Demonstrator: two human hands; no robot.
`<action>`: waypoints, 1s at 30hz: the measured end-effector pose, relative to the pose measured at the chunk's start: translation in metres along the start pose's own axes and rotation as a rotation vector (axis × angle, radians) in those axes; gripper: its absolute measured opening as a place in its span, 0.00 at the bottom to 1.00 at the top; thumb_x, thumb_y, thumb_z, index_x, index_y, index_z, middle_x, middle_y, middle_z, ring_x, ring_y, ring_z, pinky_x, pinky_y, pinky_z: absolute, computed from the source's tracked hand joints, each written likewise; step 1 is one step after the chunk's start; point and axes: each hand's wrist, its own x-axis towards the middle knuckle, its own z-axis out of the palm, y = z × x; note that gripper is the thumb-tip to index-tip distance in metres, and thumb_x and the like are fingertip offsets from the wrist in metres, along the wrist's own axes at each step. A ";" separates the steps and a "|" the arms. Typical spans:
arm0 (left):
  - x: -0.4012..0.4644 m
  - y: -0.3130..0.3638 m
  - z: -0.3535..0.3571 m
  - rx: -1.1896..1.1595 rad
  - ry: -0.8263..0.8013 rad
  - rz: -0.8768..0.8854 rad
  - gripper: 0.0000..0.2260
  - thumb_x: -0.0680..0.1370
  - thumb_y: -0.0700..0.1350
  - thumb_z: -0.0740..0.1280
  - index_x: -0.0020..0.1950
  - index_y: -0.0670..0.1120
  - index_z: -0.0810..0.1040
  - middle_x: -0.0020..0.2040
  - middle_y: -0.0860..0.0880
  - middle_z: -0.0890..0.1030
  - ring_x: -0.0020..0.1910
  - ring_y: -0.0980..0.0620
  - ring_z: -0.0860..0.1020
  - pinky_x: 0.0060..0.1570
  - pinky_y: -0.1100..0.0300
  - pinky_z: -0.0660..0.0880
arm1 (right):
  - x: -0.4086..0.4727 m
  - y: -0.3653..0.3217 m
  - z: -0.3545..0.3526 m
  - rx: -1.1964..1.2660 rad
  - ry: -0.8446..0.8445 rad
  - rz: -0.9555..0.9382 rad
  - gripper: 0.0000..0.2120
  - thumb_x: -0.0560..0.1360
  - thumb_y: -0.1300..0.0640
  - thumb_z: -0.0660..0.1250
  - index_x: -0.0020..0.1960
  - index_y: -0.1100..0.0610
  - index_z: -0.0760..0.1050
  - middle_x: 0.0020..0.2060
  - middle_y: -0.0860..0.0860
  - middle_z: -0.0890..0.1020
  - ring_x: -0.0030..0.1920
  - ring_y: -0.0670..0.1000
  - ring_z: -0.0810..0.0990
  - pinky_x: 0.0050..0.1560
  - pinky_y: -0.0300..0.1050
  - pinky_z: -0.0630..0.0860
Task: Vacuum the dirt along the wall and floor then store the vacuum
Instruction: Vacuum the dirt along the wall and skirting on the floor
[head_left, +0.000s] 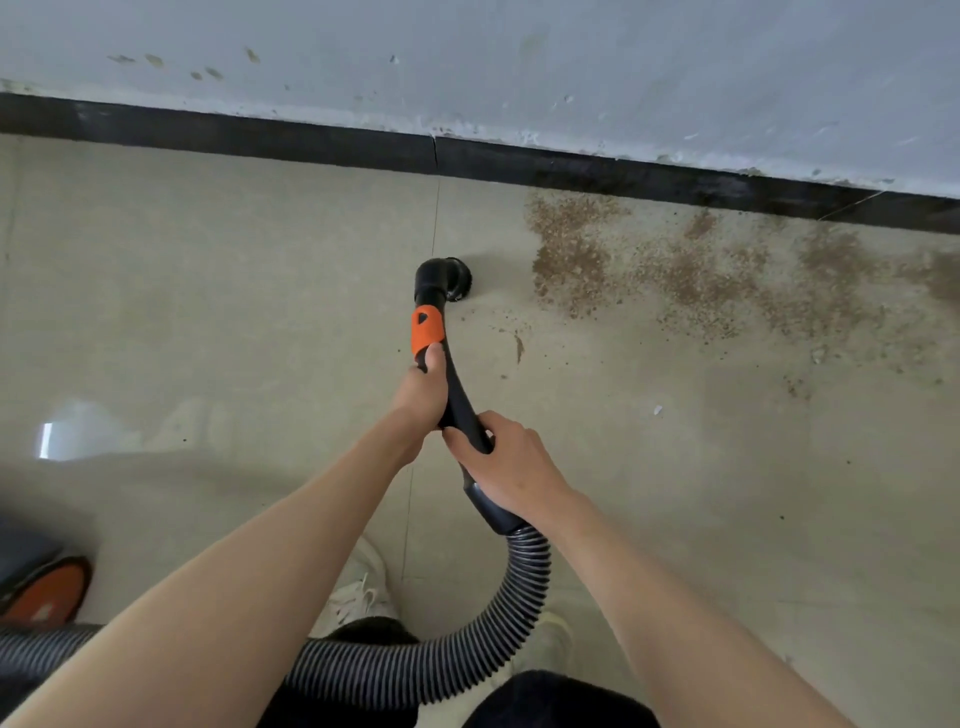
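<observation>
Both hands hold the black vacuum wand (460, 400). My left hand (423, 395) grips it just below the orange collar (427, 332); my right hand (506, 460) grips it lower, near the cuff of the ribbed hose (498, 634). The round brush nozzle (445, 278) rests on the beige floor, a short way left of a wide patch of brown dirt (691, 270) that runs along the black baseboard (571, 169). A few crumbs (518, 347) lie right of the wand. The floor left of the nozzle looks clean.
The vacuum body (39, 587), black with an orange wheel, sits at the lower left with the hose looping from it past my white shoes (358, 587). The light wall (519, 62) above the baseboard has scuffs and chips.
</observation>
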 end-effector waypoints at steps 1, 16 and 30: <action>-0.003 -0.002 -0.005 -0.013 -0.006 -0.023 0.24 0.82 0.57 0.49 0.65 0.38 0.67 0.47 0.44 0.74 0.49 0.45 0.74 0.52 0.52 0.74 | -0.002 -0.002 0.002 -0.013 -0.016 0.010 0.13 0.78 0.43 0.62 0.45 0.52 0.72 0.35 0.48 0.78 0.37 0.52 0.78 0.36 0.43 0.71; -0.032 -0.016 0.035 0.177 0.004 -0.019 0.22 0.82 0.56 0.47 0.58 0.40 0.68 0.40 0.48 0.72 0.45 0.47 0.73 0.46 0.57 0.68 | -0.043 0.023 -0.007 0.141 -0.007 0.133 0.14 0.78 0.44 0.62 0.43 0.55 0.71 0.34 0.52 0.77 0.37 0.54 0.78 0.34 0.44 0.69; -0.039 -0.013 0.062 0.225 0.030 0.004 0.23 0.82 0.57 0.47 0.55 0.40 0.70 0.42 0.45 0.74 0.46 0.45 0.74 0.48 0.56 0.72 | -0.047 0.040 -0.030 0.150 -0.015 0.129 0.14 0.78 0.44 0.63 0.43 0.54 0.71 0.33 0.50 0.76 0.33 0.50 0.75 0.31 0.40 0.68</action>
